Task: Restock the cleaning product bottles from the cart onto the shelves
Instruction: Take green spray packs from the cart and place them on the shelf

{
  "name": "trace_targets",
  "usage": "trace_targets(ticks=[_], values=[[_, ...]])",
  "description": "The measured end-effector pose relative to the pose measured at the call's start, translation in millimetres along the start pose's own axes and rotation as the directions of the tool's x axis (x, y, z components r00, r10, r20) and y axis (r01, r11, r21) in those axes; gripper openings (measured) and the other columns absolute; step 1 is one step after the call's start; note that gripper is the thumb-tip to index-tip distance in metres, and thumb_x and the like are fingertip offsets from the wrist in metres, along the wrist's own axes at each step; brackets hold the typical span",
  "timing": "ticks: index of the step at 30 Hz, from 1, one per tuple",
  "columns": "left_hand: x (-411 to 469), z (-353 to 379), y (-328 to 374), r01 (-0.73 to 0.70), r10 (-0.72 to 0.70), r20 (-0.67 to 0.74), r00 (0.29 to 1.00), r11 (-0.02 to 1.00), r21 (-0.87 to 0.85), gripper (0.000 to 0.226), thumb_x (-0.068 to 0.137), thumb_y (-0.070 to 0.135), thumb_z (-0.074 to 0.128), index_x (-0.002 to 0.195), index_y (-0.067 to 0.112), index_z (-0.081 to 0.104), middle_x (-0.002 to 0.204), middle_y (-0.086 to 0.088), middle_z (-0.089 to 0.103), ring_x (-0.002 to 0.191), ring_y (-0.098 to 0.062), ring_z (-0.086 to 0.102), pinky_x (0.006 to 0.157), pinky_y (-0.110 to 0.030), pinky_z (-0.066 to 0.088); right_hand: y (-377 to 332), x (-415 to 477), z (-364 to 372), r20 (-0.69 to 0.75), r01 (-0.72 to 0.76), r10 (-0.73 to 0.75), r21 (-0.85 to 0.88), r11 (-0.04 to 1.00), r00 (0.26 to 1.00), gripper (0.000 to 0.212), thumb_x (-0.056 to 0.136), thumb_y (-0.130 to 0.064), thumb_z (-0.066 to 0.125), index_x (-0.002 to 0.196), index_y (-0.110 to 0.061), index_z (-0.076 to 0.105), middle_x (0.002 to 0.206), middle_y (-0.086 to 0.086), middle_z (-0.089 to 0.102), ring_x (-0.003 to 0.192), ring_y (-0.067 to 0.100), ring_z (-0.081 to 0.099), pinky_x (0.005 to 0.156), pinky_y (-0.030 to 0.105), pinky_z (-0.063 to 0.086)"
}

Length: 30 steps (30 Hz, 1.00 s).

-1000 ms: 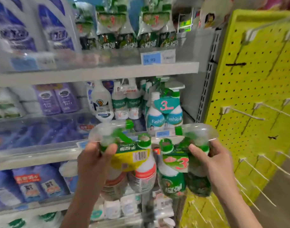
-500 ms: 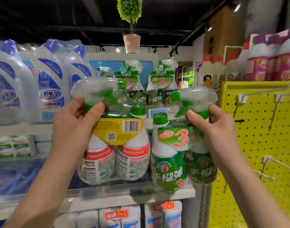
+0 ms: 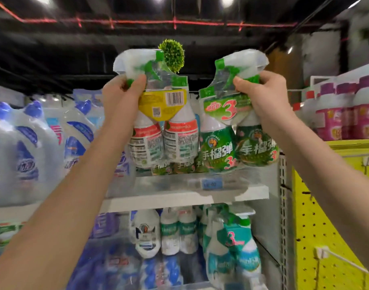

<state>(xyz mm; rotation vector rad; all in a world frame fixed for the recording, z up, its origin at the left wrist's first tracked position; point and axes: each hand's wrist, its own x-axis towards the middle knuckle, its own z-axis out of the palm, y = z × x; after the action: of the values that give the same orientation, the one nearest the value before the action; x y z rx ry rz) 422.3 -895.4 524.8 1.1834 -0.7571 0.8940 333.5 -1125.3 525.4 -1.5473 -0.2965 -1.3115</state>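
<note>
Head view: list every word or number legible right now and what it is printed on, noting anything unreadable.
"3": header card of the green pack gripped by the right hand.
"手榴弹": both front labels of that pack.
"3": teal card on a lower-shelf pack.
Too blurred or small: shelf price tag; barcode card and back labels of the reversed pack in the left hand.

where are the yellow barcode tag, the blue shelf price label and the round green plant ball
yellow barcode tag (image 3: 154, 101): head view, yellow middle left of the barcode
blue shelf price label (image 3: 212, 183): head view, centre of its face
round green plant ball (image 3: 174, 54): head view, middle of the foliage
</note>
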Motion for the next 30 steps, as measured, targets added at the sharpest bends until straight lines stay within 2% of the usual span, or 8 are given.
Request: trace_targets(ticks=[3,5,10,13,17,20,25,30], values=[[9,10,-9,0.004,-0.004,-0.028,1.0,1.0,0.006,0.021,0.086,0.026,0.063,0.066,0.024,0.056,0.057,0.014,0.052,0.052,0.003,0.045,0.054,-0.02,0.039,7,21,10,-0.047,0.037,-0.04,-0.047,0.998,0.998,0.014,0.08,-0.028,0.072,0.091,-0.02,0.068,0.092,0.0,0.073,0.087,0.018,0.07,0.083,0.045,0.056],[11,11,-25,0.019,-0.018,-0.042,0.999,1.0,0.013,0.021,0.09,0.022,0.061,0.069,0.024,0.056,0.061,0.012,0.053,0.051,0.006,0.046,0.053,-0.016,0.039,16,29,15,-0.085,0.027,-0.031,-0.054,0.998,0.996,0.016,0.081,-0.031,0.07,0.094,-0.022,0.066,0.094,-0.002,0.072,0.088,0.016,0.069,0.084,0.044,0.056],[8,9,-70,0.063,-0.064,0.01,0.998,0.996,0.068,0.015,0.088,0.027,0.062,0.082,0.013,0.061,0.076,-0.003,0.059,0.066,-0.01,0.052,0.061,-0.028,0.044,51,30,27,-0.079,-0.038,0.034,-0.044,0.998,0.996,0.016,0.088,-0.026,0.066,0.1,-0.017,0.063,0.093,-0.003,0.069,0.083,0.011,0.067,0.07,0.027,0.055],[3,12,-87,0.108,-0.11,0.023,0.994,0.992,0.071,0.014,0.09,0.025,0.061,0.089,0.011,0.064,0.079,0.0,0.064,0.071,-0.012,0.058,0.062,-0.022,0.048,75,30,32,-0.087,-0.09,0.088,-0.014,0.996,0.992,0.022,0.088,-0.025,0.066,0.106,-0.012,0.062,0.093,-0.004,0.068,0.08,0.006,0.066,0.064,0.02,0.049],[0,16,-104,0.147,-0.152,0.054,0.987,0.984,0.1,0.015,0.089,0.027,0.062,0.078,0.018,0.06,0.078,-0.006,0.063,0.074,-0.021,0.059,0.068,-0.035,0.05,103,30,35,-0.059,-0.176,0.178,0.041,0.983,0.982,0.024,0.089,-0.022,0.066,0.109,-0.011,0.06,0.099,0.002,0.07,0.085,0.015,0.07,0.067,0.027,0.055],[-2,17,-115,0.175,-0.187,0.079,0.979,0.975,0.136,0.019,0.088,0.034,0.061,0.084,0.016,0.064,0.087,-0.012,0.068,0.081,-0.029,0.065,0.079,-0.048,0.054,119,31,37,-0.039,-0.216,0.217,0.037,0.976,0.975,0.023,0.089,-0.02,0.065,0.109,-0.011,0.059,0.102,0.006,0.07,0.091,0.021,0.069,0.076,0.035,0.058],[-5,15,-136,0.26,-0.281,0.085,0.956,0.945,0.197,0.029,0.072,0.062,0.058,0.081,0.036,0.067,0.083,0.008,0.071,0.084,-0.019,0.068,0.084,-0.052,0.053,140,32,38,-0.008,-0.29,0.291,0.035,0.956,0.957,0.022,0.089,-0.019,0.066,0.109,-0.012,0.06,0.105,0.009,0.069,0.095,0.026,0.068,0.085,0.045,0.056],[-1,22,-143,0.281,-0.305,0.101,0.947,0.939,0.198,0.018,0.087,0.044,0.061,0.084,0.027,0.066,0.087,0.003,0.07,0.084,-0.022,0.067,0.087,-0.05,0.052,158,33,35,-0.013,-0.358,0.36,0.087,0.93,0.933,0.031,0.09,-0.016,0.064,0.118,-0.004,0.057,0.105,0.01,0.067,0.082,0.02,0.068,0.061,0.025,0.057]])
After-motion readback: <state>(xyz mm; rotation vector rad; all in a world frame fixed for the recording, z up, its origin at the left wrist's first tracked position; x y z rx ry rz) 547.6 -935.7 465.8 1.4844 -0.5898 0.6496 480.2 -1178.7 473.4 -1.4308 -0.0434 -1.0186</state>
